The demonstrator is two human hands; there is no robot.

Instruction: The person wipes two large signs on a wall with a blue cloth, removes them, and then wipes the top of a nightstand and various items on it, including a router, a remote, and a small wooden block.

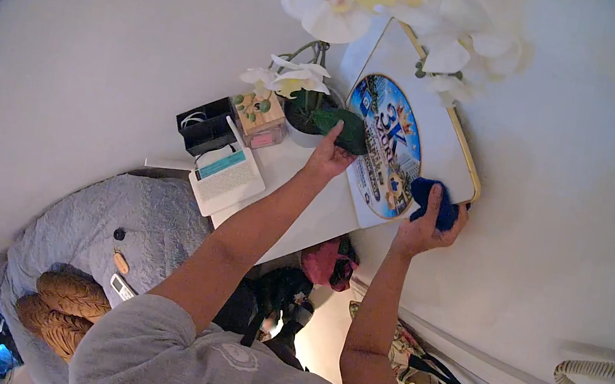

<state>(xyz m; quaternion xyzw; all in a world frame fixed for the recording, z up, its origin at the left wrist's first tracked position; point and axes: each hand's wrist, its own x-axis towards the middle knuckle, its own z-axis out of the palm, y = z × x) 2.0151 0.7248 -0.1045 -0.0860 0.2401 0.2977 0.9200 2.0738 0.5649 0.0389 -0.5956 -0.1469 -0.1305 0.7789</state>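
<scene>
My left hand [332, 157] pinches a broad green leaf [347, 129] of a potted white orchid, thumb on top of the leaf. My right hand [431, 223] is closed on a dark blue cloth [441, 204] at the lower right corner of a white board with a gold edge [465, 150]. A round blue printed sign [390, 145] with writing shows on a white surface between the hands. The orchid's white flowers [343, 2] hang over the top of the view, and its pot [303, 136] stands on the white table. The fingers behind the cloth are partly hidden.
Left of the pot are a wooden-topped box [258, 115], a black organizer [206, 128] and a white router-like device [228, 179]. A grey plush blanket [159, 217] with a remote control [121, 287] lies at the left. Bags hang or lie below the table [301, 233].
</scene>
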